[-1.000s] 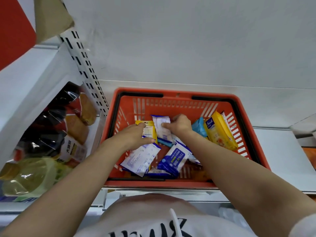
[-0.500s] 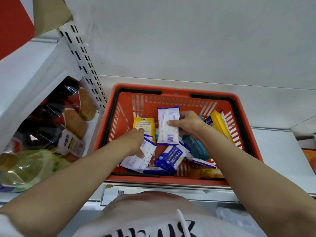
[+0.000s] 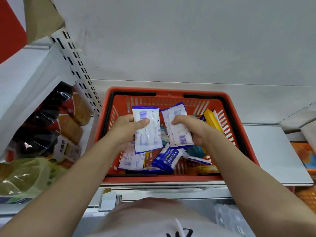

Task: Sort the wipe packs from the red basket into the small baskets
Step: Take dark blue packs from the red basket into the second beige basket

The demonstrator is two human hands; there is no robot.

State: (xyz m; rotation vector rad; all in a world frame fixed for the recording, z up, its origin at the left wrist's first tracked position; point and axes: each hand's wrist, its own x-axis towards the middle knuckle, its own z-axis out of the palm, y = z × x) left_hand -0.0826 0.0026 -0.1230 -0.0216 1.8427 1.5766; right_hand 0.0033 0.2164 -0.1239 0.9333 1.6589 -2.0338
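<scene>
The red basket [image 3: 239, 137] stands on a white shelf in front of me. My left hand [image 3: 124, 129] grips a white wipe pack with blue edges [image 3: 148, 135], its printed back facing me, lifted above the basket. My right hand [image 3: 193, 129] holds a second white and blue wipe pack [image 3: 176, 127] beside it. Below them in the basket lie another white pack [image 3: 131, 159], a blue 75% alcohol wipe pack [image 3: 168, 157], a teal pack [image 3: 196, 149] and yellow packs [image 3: 212, 120] leaning at the right wall.
Left of the basket a shelf bay holds dark bottles [image 3: 42, 120] and a yellow-green oil bottle [image 3: 22, 175]. A perforated white upright [image 3: 77, 65] stands between them. An orange small basket [image 3: 304, 154] shows at the right edge beyond the white shelf [image 3: 273, 151].
My left hand has picked a white pack out of the basket and raised it. My right hand has kept its pack and drawn it a little nearer; both packs are now side by side.
</scene>
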